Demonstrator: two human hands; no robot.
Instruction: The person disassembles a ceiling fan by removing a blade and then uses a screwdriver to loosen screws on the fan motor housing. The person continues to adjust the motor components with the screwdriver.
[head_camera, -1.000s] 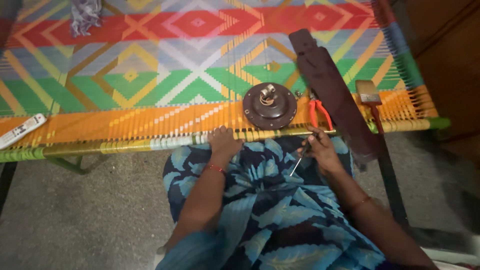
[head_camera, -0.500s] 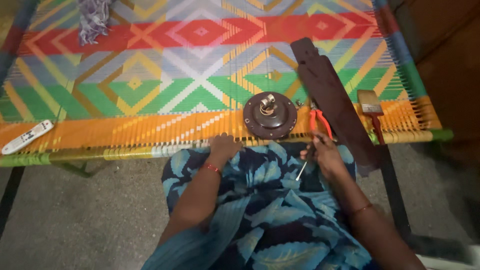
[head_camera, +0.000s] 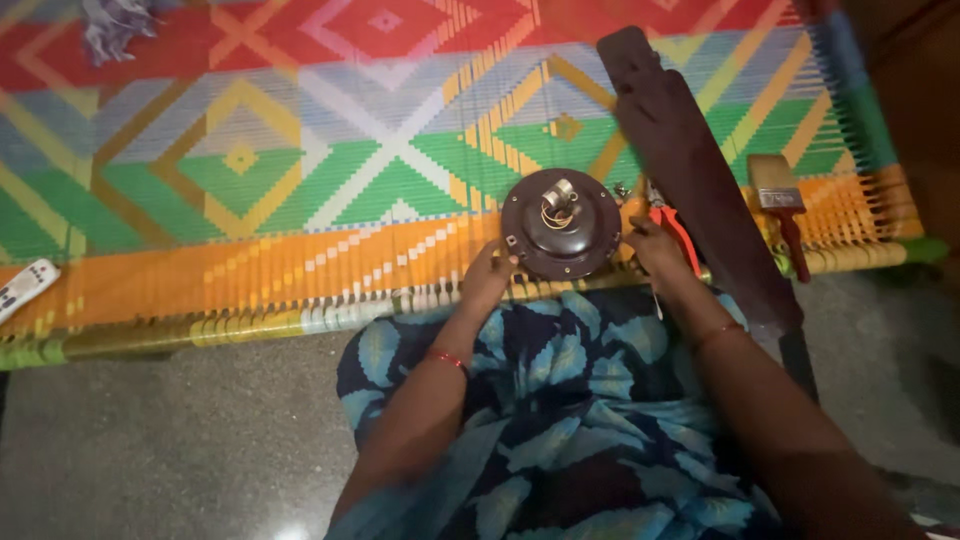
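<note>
Holding: both hands rest at the near edge of the woven cot (head_camera: 300, 160), either side of a round dark fan motor (head_camera: 560, 223).
Left hand (head_camera: 488, 280): fingers curled on the motor's near-left rim, grip closed on it.
Right hand (head_camera: 655, 250): at the motor's right rim; a thin tool hangs below it; grip tightness unclear.
Pliers (head_camera: 678, 228): red-handled, just beside the right hand.
Fan blade (head_camera: 690, 165): dark, long, crossing the right edge.
Brush (head_camera: 782, 205): near the right corner.
Remote (head_camera: 22, 288): left edge.

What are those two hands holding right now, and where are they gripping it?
Both grip the round dark motor housing by its rim: the left hand at its lower left edge, the right hand at its right edge, beside the red-handled pliers.
</note>
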